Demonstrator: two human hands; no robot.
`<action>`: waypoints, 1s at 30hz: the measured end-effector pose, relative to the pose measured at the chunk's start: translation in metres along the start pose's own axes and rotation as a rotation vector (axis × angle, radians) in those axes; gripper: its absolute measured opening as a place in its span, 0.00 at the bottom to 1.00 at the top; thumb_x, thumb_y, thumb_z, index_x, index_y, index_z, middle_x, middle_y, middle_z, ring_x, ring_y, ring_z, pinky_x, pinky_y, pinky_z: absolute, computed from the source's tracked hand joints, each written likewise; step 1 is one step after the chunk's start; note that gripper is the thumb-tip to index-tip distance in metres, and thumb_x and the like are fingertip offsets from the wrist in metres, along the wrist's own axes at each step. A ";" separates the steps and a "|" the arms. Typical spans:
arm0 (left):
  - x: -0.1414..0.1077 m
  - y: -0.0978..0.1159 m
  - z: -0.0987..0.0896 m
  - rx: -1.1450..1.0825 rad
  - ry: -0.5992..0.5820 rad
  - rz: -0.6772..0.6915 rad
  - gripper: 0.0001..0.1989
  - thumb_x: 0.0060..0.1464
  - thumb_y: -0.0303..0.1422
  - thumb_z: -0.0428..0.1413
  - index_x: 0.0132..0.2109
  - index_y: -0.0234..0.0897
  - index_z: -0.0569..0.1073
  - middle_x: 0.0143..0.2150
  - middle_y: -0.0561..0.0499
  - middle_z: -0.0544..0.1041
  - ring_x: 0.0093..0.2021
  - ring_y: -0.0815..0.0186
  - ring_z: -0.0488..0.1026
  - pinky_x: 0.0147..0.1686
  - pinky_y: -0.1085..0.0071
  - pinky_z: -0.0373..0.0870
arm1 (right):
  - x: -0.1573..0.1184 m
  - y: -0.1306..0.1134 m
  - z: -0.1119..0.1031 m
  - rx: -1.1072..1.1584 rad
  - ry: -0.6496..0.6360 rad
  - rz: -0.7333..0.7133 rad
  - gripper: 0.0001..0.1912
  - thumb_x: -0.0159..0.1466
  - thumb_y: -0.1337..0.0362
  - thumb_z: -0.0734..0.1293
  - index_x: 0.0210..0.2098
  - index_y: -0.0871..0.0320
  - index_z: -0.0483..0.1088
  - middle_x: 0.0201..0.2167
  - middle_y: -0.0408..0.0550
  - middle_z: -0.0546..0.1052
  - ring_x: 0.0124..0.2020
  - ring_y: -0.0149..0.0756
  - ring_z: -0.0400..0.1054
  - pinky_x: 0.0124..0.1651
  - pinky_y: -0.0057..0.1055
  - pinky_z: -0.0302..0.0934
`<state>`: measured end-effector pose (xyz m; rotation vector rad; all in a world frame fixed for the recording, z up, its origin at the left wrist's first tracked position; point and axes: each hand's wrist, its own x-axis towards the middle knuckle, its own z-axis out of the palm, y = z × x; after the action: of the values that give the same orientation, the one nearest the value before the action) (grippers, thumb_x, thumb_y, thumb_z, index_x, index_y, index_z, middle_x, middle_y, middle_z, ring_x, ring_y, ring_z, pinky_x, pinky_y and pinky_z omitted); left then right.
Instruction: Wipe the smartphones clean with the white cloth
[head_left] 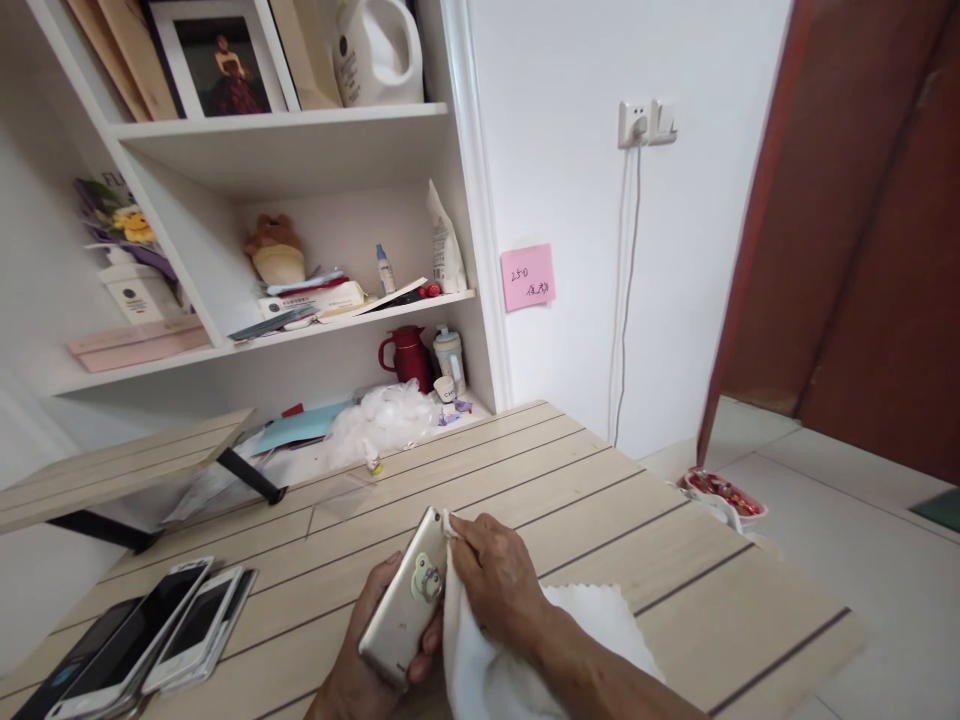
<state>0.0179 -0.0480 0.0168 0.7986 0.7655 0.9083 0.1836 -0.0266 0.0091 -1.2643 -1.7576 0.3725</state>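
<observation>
My left hand grips a gold smartphone from below, its back facing up with a green cartoon sticker or ring holder on it. My right hand is shut on a white cloth with a scalloped edge. It presses a fold of the cloth against the phone's upper edge. The rest of the cloth hangs down and lies on the table. Several other smartphones lie in a stack at the lower left of the light wooden table, screens up.
White shelves hold a red thermos, bottles, papers and a plush toy. A plastic bag lies on the lowest shelf by the table's far end. A wooden board stands at the left. A pink sticky note and a wall socket are on the wall. A red door and a bowl of sweets are at the right.
</observation>
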 end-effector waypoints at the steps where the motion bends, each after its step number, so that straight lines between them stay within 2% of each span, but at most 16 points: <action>1: 0.000 -0.001 -0.001 0.004 0.001 -0.013 0.29 0.61 0.52 0.42 0.30 0.31 0.73 0.17 0.48 0.71 0.14 0.72 0.63 0.13 0.79 0.53 | 0.001 -0.001 -0.002 0.011 -0.006 0.014 0.14 0.68 0.66 0.58 0.39 0.55 0.76 0.30 0.47 0.75 0.35 0.36 0.69 0.42 0.30 0.60; 4: 0.002 -0.002 -0.003 0.012 0.013 -0.057 0.31 0.59 0.54 0.44 0.29 0.31 0.74 0.15 0.50 0.69 0.13 0.73 0.61 0.12 0.80 0.51 | 0.002 -0.003 -0.005 0.046 0.006 0.019 0.15 0.69 0.66 0.57 0.37 0.55 0.76 0.30 0.46 0.76 0.35 0.36 0.69 0.42 0.29 0.60; 9: 0.003 -0.006 -0.003 0.040 0.028 -0.110 0.33 0.56 0.57 0.46 0.24 0.30 0.73 0.14 0.50 0.68 0.11 0.75 0.60 0.11 0.81 0.51 | 0.002 0.002 0.001 0.171 0.095 -0.044 0.16 0.69 0.64 0.58 0.53 0.53 0.73 0.32 0.47 0.75 0.35 0.36 0.70 0.41 0.30 0.63; 12: 0.002 -0.009 -0.001 0.038 0.003 -0.098 0.32 0.55 0.57 0.48 0.24 0.31 0.72 0.14 0.51 0.68 0.11 0.76 0.60 0.12 0.81 0.50 | -0.002 0.004 0.006 0.093 0.114 -0.117 0.19 0.70 0.65 0.57 0.57 0.53 0.70 0.31 0.48 0.72 0.33 0.37 0.69 0.41 0.32 0.64; 18: 0.001 -0.014 -0.002 -0.012 0.046 0.020 0.23 0.55 0.50 0.55 0.28 0.33 0.74 0.15 0.53 0.70 0.12 0.75 0.60 0.13 0.79 0.49 | -0.013 -0.009 0.008 -0.065 -0.034 -0.384 0.21 0.69 0.66 0.57 0.60 0.50 0.66 0.35 0.49 0.71 0.32 0.36 0.68 0.35 0.30 0.63; 23: 0.000 -0.016 -0.006 -0.182 0.076 -0.050 0.23 0.50 0.48 0.60 0.21 0.32 0.70 0.14 0.54 0.67 0.14 0.75 0.60 0.14 0.79 0.51 | -0.022 -0.028 0.003 -0.118 -0.168 -0.507 0.21 0.68 0.66 0.59 0.58 0.48 0.65 0.34 0.46 0.72 0.29 0.35 0.66 0.33 0.28 0.61; 26: 0.000 -0.014 -0.006 -0.174 0.085 -0.016 0.22 0.49 0.48 0.61 0.21 0.33 0.70 0.13 0.54 0.66 0.13 0.76 0.59 0.14 0.79 0.50 | -0.020 -0.028 0.001 -0.118 -0.167 -0.498 0.20 0.68 0.66 0.58 0.58 0.48 0.66 0.35 0.46 0.73 0.30 0.35 0.67 0.34 0.28 0.61; 30: 0.001 -0.010 -0.002 -0.006 0.030 -0.022 0.24 0.55 0.51 0.54 0.28 0.33 0.74 0.14 0.52 0.69 0.13 0.74 0.60 0.13 0.79 0.48 | -0.010 -0.012 -0.001 -0.105 -0.018 -0.304 0.20 0.70 0.65 0.56 0.59 0.51 0.66 0.35 0.49 0.73 0.33 0.36 0.68 0.38 0.29 0.63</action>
<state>0.0205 -0.0510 0.0074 0.7712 0.7959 0.9043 0.1772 -0.0410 0.0128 -1.0447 -1.9696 0.1179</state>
